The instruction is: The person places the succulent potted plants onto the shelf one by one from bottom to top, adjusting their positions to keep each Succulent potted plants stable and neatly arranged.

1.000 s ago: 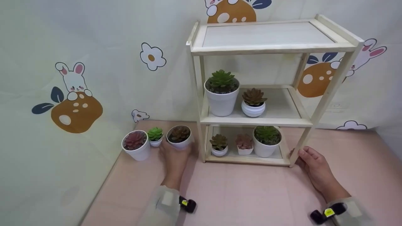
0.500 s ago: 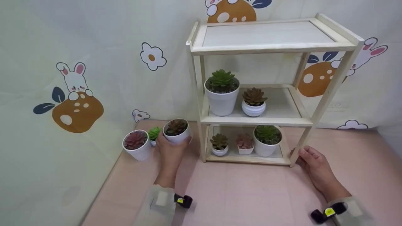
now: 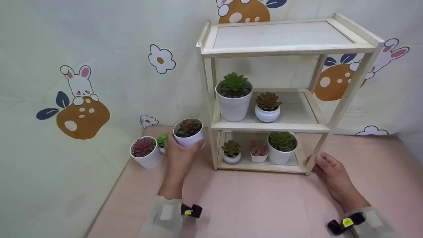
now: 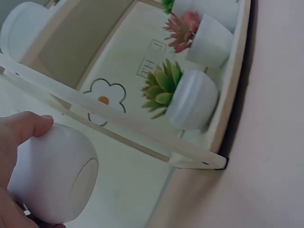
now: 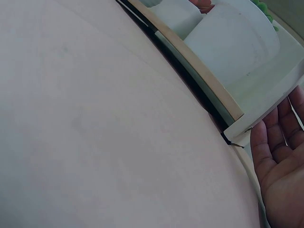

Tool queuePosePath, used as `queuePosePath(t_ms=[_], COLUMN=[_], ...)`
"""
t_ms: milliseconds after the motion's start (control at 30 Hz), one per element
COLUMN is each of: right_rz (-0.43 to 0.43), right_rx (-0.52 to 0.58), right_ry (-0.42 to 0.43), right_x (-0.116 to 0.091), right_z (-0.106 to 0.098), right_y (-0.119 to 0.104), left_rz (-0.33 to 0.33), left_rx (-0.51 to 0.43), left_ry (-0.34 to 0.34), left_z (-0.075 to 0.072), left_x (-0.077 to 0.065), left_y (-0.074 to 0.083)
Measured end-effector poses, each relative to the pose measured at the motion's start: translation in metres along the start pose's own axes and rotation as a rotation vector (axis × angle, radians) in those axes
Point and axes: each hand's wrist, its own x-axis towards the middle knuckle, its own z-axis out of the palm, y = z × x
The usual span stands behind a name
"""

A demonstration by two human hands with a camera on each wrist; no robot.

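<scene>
My left hand (image 3: 179, 159) grips a white pot (image 3: 189, 139) with a brown succulent, raised above the table left of the wooden shelf (image 3: 269, 126). In the left wrist view, thumb and fingers hold the tilted pot (image 4: 57, 173) by its sides, base facing right. My right hand (image 3: 333, 177) is at the shelf's right front leg. The right wrist view shows its fingers (image 5: 261, 142) fairly straight, tips against the shelf's outer side. Near my left hand stand a white pot with a red succulent (image 3: 144, 147) and a small green succulent (image 3: 161, 140), partly hidden by the hand.
On the middle tier are a large green succulent (image 3: 233, 96) and a small brown one (image 3: 267, 107). The bottom tier bears a small olive succulent (image 3: 231, 152), a pink one (image 3: 258, 151) and a larger green one (image 3: 282, 148). A patterned cloth (image 3: 125, 59) hangs behind the pink table (image 3: 251, 205).
My left hand has lifted the brown succulent's pot off the table, first slightly left, then higher. It now covers part of the small green succulent. My right hand stays at the shelf leg.
</scene>
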Motion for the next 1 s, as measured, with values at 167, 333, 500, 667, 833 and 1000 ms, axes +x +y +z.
queuePosePath(t_ms=[167,333,500,667,833,1000], right_rz=[-0.008,-0.017,-0.028,-0.055,-0.057,-0.051], right_rx=[0.011,0.007,0.013,0.055,0.074,0.077], right_ry=[0.001,-0.003,-0.012,-0.044,-0.049,-0.059], right_x=[0.000,0.000,0.000,0.000,-0.001,-0.002], right_z=[0.001,0.000,0.000,0.001,0.001,0.000], right_y=[0.001,0.001,0.000,0.000,0.000,0.001], left_rz=[0.016,0.024,0.033,0.055,0.060,0.094], left_rx=[0.000,-0.019,-0.004,0.017,0.025,-0.006], left_ry=[-0.035,-0.070,-0.097,-0.125,-0.184,-0.224], left_z=[-0.008,-0.016,-0.026,-0.036,-0.046,-0.053], left_x=[-0.004,-0.009,-0.013,-0.015,-0.018,-0.022], left_y=[0.014,0.027,0.036,0.044,0.051,0.057])
